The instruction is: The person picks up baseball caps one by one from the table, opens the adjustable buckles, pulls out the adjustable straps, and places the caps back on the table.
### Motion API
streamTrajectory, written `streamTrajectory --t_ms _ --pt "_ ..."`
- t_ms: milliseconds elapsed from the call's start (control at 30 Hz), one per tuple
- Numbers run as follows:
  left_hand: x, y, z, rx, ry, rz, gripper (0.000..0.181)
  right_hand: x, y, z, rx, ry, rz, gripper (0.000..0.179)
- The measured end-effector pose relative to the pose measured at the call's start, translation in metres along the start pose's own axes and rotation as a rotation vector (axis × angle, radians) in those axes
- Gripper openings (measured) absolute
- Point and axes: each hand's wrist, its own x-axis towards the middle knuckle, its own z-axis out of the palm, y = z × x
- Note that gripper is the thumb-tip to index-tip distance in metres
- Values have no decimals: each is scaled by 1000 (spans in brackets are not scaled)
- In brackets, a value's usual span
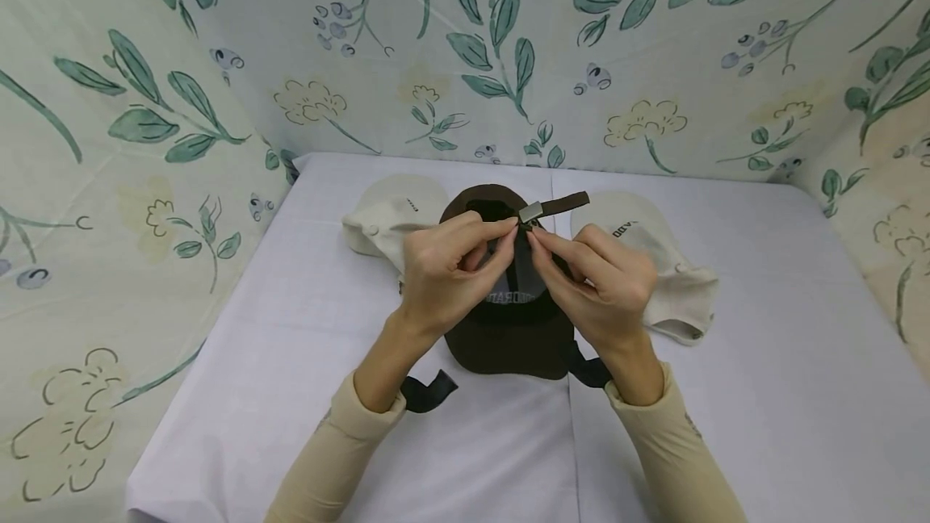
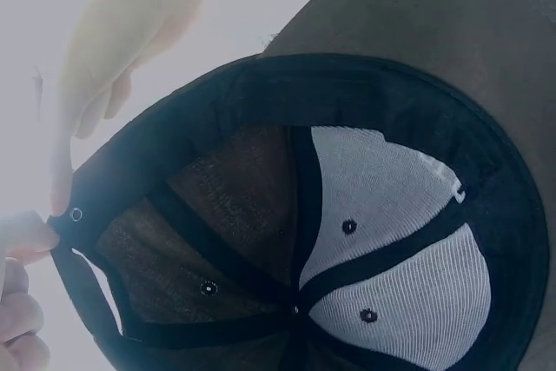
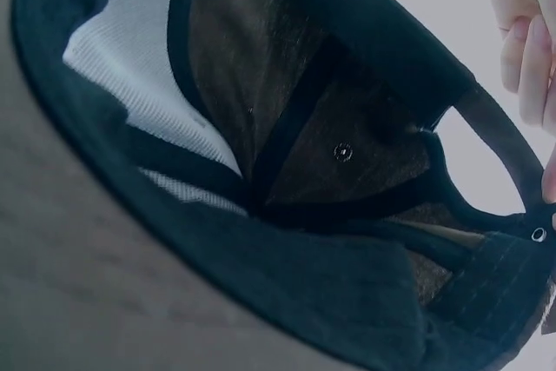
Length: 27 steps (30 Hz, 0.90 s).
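Note:
A dark brown baseball cap [image 1: 504, 341] is tilted with its inside toward me and its brim at the bottom. At its back edge, an adjusting strap [image 1: 568, 202] passes through a metal buckle [image 1: 531, 211], and its loose end points right. My left hand [image 1: 454, 265] pinches the strap just left of the buckle between thumb and forefinger. Close beside it, my right hand [image 1: 599, 277] pinches the band just below the buckle. In the left wrist view, grey lining panels [image 2: 391, 193] and dark seam tape show inside the crown. An eyelet [image 3: 539, 235] marks the band near the fingertips.
Two cream caps lie behind the hands, one on the left [image 1: 385, 212] and one on the right [image 1: 679, 297]. A white cloth [image 1: 785, 394] covers the table. Leaf-patterned fabric [image 1: 407, 63] hangs at the back and sides. Black straps dangle from both wrists.

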Motion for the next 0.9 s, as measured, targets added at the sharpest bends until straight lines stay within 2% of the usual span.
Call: streamTrajectory --t_ms 200,333,600,900 --pt "0 3 2 144 19 89 10 -1 -1 3 -20 47 -6 7" --pt "0 3 3 178 24 108 9 -2 -1 4 -27 66 7 5" --pt "0 3 3 223 14 129 8 -2 1 4 -37 80 40 6" --pt "-1 3 2 203 -21 127 9 -2 3 3 -49 109 67 5"
